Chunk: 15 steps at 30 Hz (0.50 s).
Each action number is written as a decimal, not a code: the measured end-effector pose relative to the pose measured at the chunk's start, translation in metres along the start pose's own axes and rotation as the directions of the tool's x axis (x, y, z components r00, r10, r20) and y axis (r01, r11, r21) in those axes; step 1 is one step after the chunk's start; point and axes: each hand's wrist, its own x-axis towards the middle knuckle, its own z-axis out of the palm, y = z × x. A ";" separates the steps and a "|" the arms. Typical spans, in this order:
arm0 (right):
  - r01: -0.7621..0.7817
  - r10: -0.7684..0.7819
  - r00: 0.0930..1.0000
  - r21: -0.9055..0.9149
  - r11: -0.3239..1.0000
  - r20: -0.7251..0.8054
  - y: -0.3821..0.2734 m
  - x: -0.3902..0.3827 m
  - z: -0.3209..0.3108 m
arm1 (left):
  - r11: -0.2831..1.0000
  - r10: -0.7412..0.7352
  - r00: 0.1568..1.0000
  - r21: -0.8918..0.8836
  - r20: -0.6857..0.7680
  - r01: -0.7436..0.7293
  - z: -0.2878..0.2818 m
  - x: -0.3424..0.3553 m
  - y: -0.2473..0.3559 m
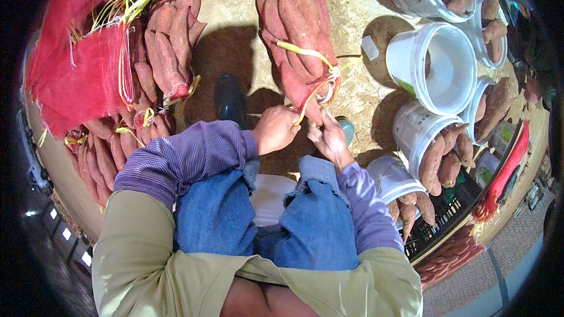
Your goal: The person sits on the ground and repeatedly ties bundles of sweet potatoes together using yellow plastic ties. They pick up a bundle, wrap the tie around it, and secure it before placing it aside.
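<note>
A red mesh bag (pixel 298 20) full of sweet potatoes lies on the floor in front of me. Yellow and orange tie strip (pixel 310 51) is wound round its gathered neck, with loose ends sticking out. My left hand (pixel 276 130) is closed on the end of the tie strip, left of the bag's mouth. Beside it, my right hand (pixel 330 139) has its fingers curled round the bunched mesh at the bag's near end. The fingertips of both hands are partly hidden.
On the left stand filled mesh bags (pixel 167 47), with red sacking (pixel 88 79) and a bundle of yellow strips (pixel 132 0) over them. To the right are several white buckets of sweet potatoes (pixel 432 164) and an unfilled white bucket (pixel 432 67). A black crate (pixel 443 217) is at lower right.
</note>
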 end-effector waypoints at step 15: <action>0.201 -0.299 0.870 -0.835 -0.512 0.393 0.005 0.035 0.014 | 0.994 0.041 0.994 0.095 0.100 -0.050 0.002 0.000 -0.011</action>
